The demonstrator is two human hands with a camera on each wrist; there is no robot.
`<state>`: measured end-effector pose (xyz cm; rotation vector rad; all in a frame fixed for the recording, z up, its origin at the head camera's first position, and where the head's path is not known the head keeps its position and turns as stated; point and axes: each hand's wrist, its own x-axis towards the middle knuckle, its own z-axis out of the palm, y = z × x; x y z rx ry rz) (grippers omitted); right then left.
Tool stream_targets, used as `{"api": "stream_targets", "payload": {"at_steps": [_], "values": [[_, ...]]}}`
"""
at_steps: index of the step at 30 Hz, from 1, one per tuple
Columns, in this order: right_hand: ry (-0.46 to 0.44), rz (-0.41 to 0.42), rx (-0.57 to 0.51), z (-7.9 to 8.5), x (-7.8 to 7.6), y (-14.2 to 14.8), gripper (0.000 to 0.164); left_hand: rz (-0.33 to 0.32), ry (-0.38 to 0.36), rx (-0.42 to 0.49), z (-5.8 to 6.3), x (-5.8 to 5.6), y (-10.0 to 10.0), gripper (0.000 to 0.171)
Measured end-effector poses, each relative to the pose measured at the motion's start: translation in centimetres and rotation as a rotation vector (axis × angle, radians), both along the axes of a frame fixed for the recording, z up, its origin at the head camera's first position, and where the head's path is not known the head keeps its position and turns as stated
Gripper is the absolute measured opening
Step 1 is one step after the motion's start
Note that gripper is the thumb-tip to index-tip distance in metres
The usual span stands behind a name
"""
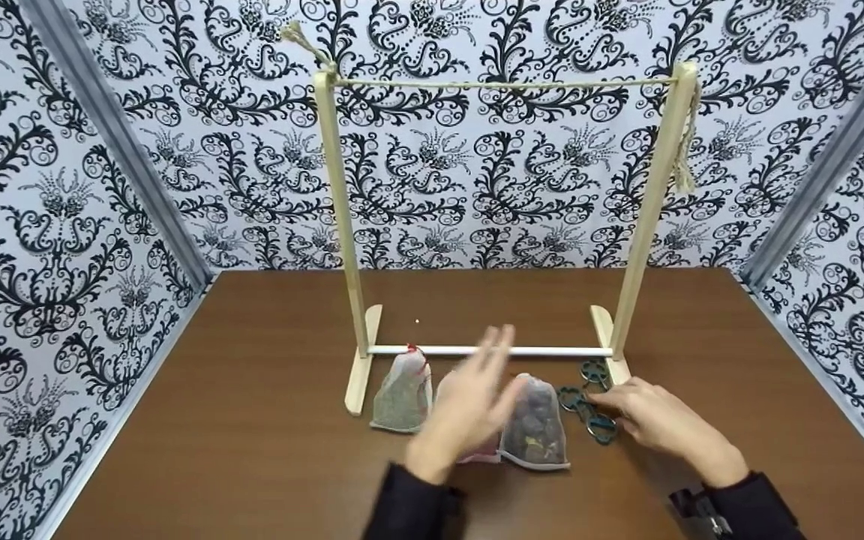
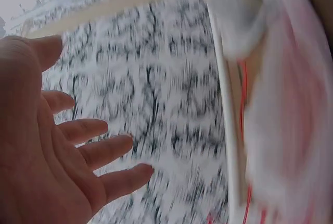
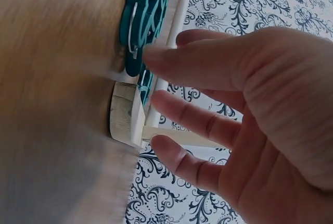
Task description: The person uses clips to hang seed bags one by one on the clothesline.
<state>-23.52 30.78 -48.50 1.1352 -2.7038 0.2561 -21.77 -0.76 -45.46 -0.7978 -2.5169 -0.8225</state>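
My left hand point(image 1: 469, 401), blurred in the head view, hovers with fingers extended above the middle mesh bag point(image 1: 486, 454), hiding most of it. Spread fingers and an empty palm show in the left wrist view. To its left lies a mesh bag with greenish contents point(image 1: 402, 397); to its right, one with dark lumps point(image 1: 535, 427). Beside the frame's right foot, my right hand point(image 1: 661, 420) reaches to several teal plastic clips point(image 1: 601, 428) with wire springs. Its thumb overlaps a clip point(image 3: 136, 21) in the right wrist view; whether they touch, I cannot tell.
A wooden frame point(image 1: 646, 225) stands behind the bags, with a rope point(image 1: 507, 85) strung across its top and a white bar point(image 1: 552, 352) low between its feet. Patterned panels point(image 1: 432, 180) enclose the brown table point(image 1: 252, 420) at the back and sides.
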Motion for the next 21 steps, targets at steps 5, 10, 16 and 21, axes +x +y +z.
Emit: {"api": "stream_targets", "payload": {"at_steps": [5,10,16,21], "values": [[-0.004,-0.011,0.007,-0.3,0.0,-0.1,0.047,-0.087,-0.168,0.041,-0.5,0.6,4.7,0.071],[0.02,-0.024,0.026,-0.6,-0.1,-0.1,0.043,0.044,-0.111,-0.043,-1.9,1.1,8.3,0.073],[-0.015,0.003,0.039,-0.4,0.0,-0.2,0.044,0.181,-0.032,-0.205,-3.5,2.2,11.0,0.05],[-0.09,0.046,0.008,0.0,0.0,-0.3,0.034,0.211,0.074,-0.422,-4.2,2.8,12.2,0.042]]}}
